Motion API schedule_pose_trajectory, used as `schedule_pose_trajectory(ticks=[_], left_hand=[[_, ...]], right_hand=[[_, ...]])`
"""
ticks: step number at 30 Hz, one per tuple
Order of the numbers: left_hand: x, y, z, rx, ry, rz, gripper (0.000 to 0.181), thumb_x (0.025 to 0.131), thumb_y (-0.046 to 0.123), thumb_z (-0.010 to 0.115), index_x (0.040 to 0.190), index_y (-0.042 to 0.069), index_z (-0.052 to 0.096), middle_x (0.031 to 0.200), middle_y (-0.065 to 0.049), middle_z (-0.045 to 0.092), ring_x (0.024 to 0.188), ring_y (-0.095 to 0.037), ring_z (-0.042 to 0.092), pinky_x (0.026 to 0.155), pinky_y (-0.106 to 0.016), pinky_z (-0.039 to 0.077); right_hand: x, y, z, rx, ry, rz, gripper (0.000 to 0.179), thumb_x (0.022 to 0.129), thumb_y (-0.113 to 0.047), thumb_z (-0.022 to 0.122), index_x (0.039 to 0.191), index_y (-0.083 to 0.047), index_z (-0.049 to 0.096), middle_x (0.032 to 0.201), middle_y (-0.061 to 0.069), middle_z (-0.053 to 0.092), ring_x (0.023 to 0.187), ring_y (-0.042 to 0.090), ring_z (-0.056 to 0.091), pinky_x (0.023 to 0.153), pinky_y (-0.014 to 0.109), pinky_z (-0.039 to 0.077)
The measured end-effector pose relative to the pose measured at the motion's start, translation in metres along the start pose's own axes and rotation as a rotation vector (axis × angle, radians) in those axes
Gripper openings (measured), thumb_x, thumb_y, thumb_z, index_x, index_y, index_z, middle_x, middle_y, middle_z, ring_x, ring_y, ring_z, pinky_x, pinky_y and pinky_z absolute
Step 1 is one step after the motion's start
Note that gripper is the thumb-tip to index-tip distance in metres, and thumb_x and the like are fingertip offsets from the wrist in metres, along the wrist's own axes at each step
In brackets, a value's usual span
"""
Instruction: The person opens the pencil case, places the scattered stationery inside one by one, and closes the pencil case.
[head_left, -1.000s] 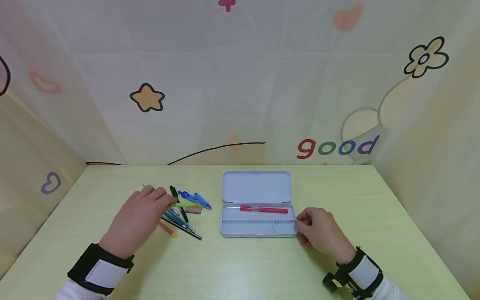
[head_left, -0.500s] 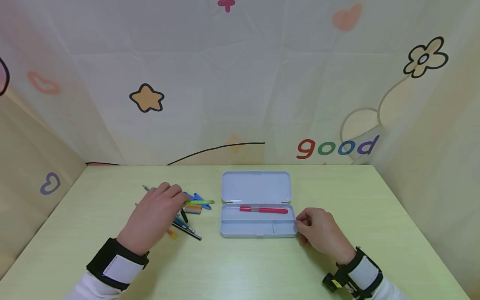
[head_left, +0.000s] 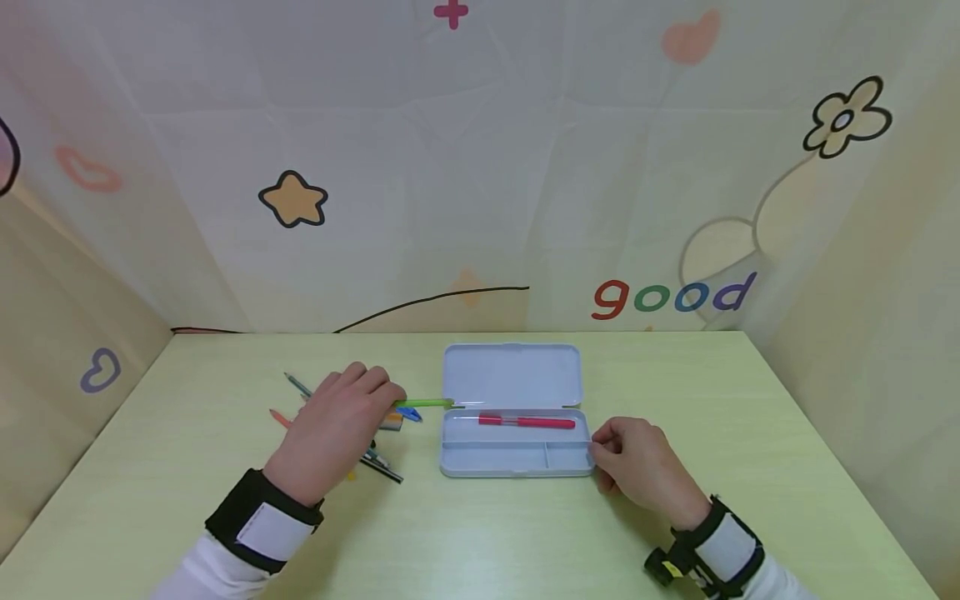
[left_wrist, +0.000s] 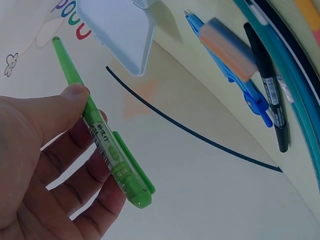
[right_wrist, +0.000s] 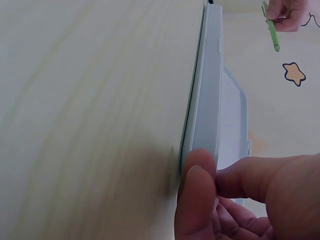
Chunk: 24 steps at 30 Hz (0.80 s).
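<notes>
Shifted toward three o'clock since the earlier frame: left hand, pinching green pen by the barrel, likely leaving its three-o'clock end free. Right hand: pinching open pencil case at four o'clock, seemingly steadying it. Red pen: twelve-o'clock compartment. Loose stationery: nine o'clock of case.

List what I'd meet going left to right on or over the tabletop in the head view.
Left hand → green pen → open pencil case, with a red pen in it → right hand. Stationery overlapped by the left hand is left out.
</notes>
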<state>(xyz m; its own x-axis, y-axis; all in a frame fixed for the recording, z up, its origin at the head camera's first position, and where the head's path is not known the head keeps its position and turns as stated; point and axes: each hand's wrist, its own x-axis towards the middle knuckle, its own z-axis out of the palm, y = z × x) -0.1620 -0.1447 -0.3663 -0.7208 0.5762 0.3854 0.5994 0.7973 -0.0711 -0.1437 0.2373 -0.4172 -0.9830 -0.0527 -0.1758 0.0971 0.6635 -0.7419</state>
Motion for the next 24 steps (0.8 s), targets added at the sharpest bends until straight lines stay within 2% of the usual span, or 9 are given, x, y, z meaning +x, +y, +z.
schedule_pose_trajectory(ticks=[9,18,24], left_hand=[[0.009,0.011,0.005,-0.012,0.03,0.038,0.027,0.085,0.0,0.088,0.106,0.012,0.075,0.096,0.0,0.065,0.087,-0.023,0.055,0.074,-0.035,0.048],[0.023,0.026,0.011,-0.02,0.003,0.044,0.022,0.086,0.006,0.089,0.103,0.013,0.077,0.095,0.0,0.065,0.089,-0.023,0.057,0.077,-0.034,0.049],[0.033,0.034,0.017,-0.027,-0.019,0.058,0.023,0.087,0.005,0.088,0.107,0.011,0.078,0.099,-0.002,0.068,0.092,-0.024,0.059,0.079,-0.035,0.051]], right_hand=[[-0.001,-0.001,0.0,-0.003,0.008,-0.01,0.006,0.103,-0.005,0.065,0.103,0.0,0.069,0.067,0.006,0.064,0.059,0.02,0.06,0.053,0.029,0.047],[-0.001,-0.002,0.0,-0.008,0.009,-0.004,0.006,0.102,-0.005,0.065,0.103,0.0,0.069,0.068,0.007,0.064,0.059,0.02,0.06,0.054,0.029,0.048],[-0.001,-0.001,0.0,-0.004,0.009,0.0,0.006,0.102,-0.005,0.065,0.103,0.0,0.069,0.069,0.007,0.064,0.06,0.02,0.06,0.054,0.03,0.049]])
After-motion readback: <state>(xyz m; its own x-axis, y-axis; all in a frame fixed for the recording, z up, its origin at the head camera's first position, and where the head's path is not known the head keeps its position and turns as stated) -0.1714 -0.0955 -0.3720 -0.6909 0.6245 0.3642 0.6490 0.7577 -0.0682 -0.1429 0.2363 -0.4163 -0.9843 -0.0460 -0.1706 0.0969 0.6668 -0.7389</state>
